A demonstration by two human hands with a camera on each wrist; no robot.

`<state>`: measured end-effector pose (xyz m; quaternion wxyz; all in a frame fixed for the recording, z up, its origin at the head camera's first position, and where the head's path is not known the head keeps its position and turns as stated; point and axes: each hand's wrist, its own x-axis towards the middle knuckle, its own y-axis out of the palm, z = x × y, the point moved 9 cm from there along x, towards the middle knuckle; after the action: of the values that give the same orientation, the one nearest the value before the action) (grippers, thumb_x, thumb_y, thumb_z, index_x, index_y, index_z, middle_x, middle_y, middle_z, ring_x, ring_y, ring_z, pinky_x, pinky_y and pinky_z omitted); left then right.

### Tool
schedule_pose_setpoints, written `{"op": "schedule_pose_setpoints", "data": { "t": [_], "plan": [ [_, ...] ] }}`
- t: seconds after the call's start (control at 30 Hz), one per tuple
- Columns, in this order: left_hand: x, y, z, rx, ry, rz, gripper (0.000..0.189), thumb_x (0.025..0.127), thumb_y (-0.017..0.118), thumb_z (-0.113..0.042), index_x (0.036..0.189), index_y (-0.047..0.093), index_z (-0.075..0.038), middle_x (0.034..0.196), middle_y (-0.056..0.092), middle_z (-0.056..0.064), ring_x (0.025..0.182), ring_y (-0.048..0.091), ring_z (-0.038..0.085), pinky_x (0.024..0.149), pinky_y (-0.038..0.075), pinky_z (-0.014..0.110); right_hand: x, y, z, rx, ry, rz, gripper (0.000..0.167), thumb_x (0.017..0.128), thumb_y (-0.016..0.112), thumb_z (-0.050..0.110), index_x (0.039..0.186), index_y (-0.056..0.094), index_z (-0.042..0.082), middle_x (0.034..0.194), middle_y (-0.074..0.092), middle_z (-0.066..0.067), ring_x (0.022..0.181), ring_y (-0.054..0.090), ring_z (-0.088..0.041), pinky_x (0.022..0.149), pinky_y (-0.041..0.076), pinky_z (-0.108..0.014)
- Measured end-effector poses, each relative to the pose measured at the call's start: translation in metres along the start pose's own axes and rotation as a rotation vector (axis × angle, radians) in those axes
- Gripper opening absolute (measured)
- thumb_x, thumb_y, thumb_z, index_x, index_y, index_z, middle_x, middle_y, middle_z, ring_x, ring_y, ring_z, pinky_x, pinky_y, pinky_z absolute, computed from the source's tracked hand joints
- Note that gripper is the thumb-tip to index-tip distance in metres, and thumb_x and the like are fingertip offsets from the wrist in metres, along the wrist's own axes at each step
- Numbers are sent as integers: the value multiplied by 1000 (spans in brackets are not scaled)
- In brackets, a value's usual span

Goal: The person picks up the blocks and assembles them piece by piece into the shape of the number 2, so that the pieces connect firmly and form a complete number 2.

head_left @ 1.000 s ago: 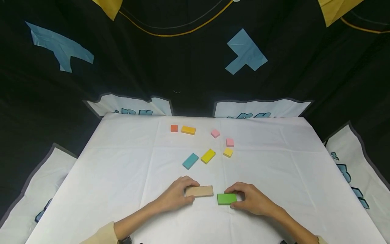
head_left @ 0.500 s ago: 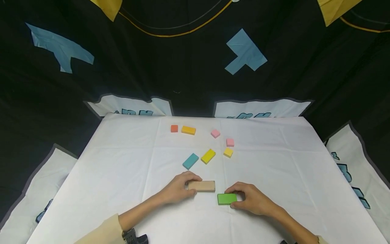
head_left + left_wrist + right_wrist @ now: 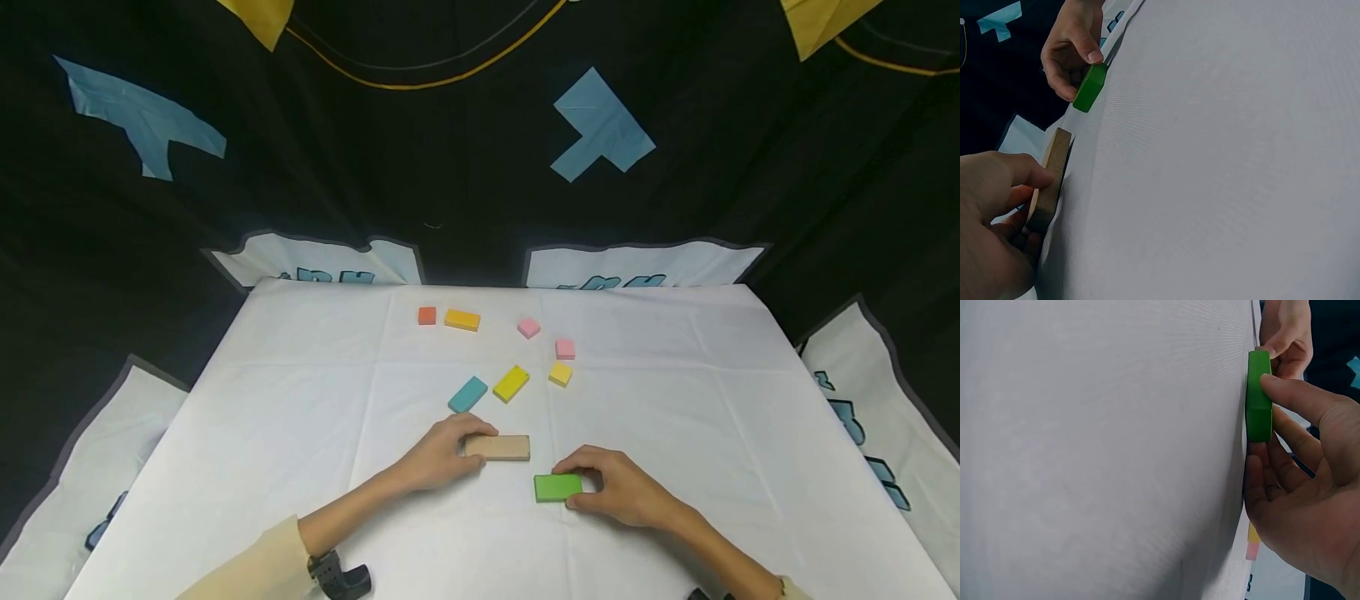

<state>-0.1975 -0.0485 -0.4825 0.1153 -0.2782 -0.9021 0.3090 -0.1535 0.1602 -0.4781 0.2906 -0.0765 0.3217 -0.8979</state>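
My left hand (image 3: 442, 452) pinches the left end of a plain wooden block (image 3: 501, 448), thumb on the near side and fingers on the far side. To its right and slightly nearer, my right hand (image 3: 622, 490) grips the right end of a shorter green block (image 3: 553, 488) in the same way. A gap of white cloth separates the two blocks. In the left wrist view the wooden block (image 3: 1052, 181) lies along the cloth with the thumb on its side. The right wrist view has the green block (image 3: 1259, 397) between thumb and fingers.
Beyond the hands lie a teal block (image 3: 468, 394), a yellow block (image 3: 512, 384) and a small light-yellow cube (image 3: 560, 374). Farther back are two pink cubes (image 3: 565, 349), an orange block (image 3: 462, 320) and a red-orange cube (image 3: 427, 316). White cloth (image 3: 675, 400) covers the table before a black curtain (image 3: 450, 167).
My left hand has moved the wooden block away from me and slightly right, so it now sits farther back than the green block. The right hand and green block stay in place.
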Motion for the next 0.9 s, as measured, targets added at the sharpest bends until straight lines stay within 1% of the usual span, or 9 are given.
{"op": "schedule_pose_setpoints", "data": {
  "t": [0.3,0.5,0.77,0.9],
  "plan": [
    [1,-1,-3,10,11,-2,34,88,68,-2,122,67,-5,118,63,3,100,57,16,89,48,35,5,-4,-4,-19,35,-13,31,85,81,21,115,71,20,108,64,14,94,56,-8,86,50,-28],
    [0,1,-1,-2,-12,4,34,88,68,-2,122,67,-5,118,62,3,100,56,16,89,47,36,10,-7,-7,-38,45,-22,31,85,80,18,115,71,17,109,64,13,96,57,-9,87,50,-28],
    [-1,2,0,2,-17,3,34,89,68,-3,123,67,-6,119,62,3,102,56,17,91,47,38,20,-13,-10,-54,73,-47,32,85,81,16,115,71,17,110,64,12,98,57,-11,88,50,-30],
    [-1,2,0,4,-18,-1,34,89,68,-3,123,67,-6,119,62,3,102,56,17,90,47,38,25,-14,-10,-55,53,-57,32,85,81,15,116,70,16,111,64,10,99,58,-12,89,50,-31]
  ]
}}
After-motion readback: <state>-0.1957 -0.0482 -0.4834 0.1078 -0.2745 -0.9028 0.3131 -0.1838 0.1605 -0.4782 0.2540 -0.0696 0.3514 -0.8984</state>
